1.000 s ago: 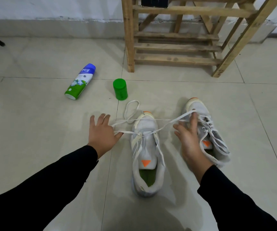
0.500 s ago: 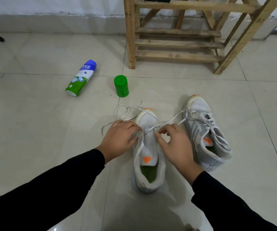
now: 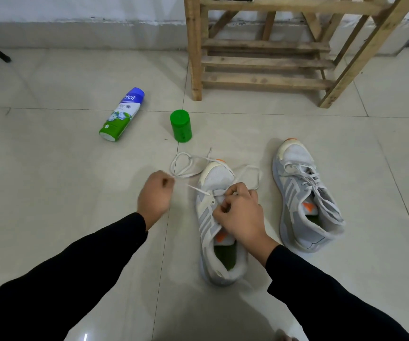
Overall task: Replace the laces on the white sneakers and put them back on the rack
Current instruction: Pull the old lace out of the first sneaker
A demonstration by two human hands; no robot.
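left hand (image 3: 155,195): yours, pinches the lace (image 3: 183,168), 9 o'clock of unlaced sneaker (image 3: 217,178).
right hand (image 3: 241,212): yours, curled onto that sneaker's eyelets.
laced sneaker (image 3: 304,193): 3 o'clock.

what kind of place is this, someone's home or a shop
Most likely a room in a home, perhaps an entryway, though that is a guess. The floor is pale glossy tile, and a slatted wooden shoe rack stands against a plain white wall.
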